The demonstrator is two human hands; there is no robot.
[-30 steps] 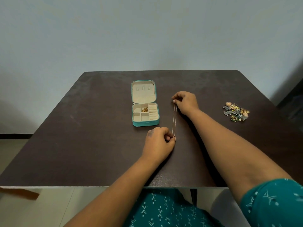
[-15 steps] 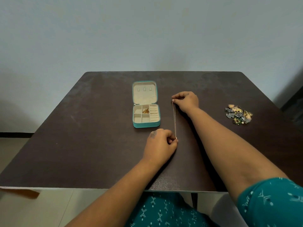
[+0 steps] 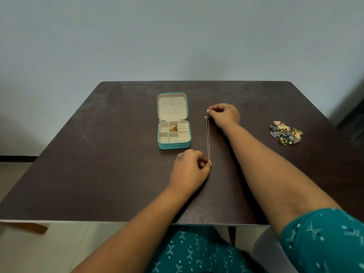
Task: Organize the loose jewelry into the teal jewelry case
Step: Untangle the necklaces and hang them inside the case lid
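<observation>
A thin gold chain (image 3: pixel 207 139) lies stretched in a straight line on a dark brown table (image 3: pixel 98 164), running from near to far just to the right of an open teal jewelry case (image 3: pixel 174 121). The left hand (image 3: pixel 190 170) pinches the near end of the chain between thumb and fingertips, its other fingers curled in, knuckles up, resting on the table close to the case's front corner. The right hand (image 3: pixel 224 115) sits at the far end of the chain, fingers curled with thumb and forefinger pressed together; the chain's small end piece lies just below those fingertips, and whether they actually hold it cannot be told. The case stands with its lid laid back, showing a cream lining, and its lower half is divided into small compartments with ring rolls on the right. A small gold piece (image 3: pixel 173 129) rests in the upper middle compartment. Well to the right, apart from both hands, a pile of loose jewelry (image 3: pixel 285 133) in gold, silver and green sits on the table. Both bare forearms reach forward from teal patterned sleeves, the right arm (image 3: pixel 275 170) angled across between chain and pile.
</observation>
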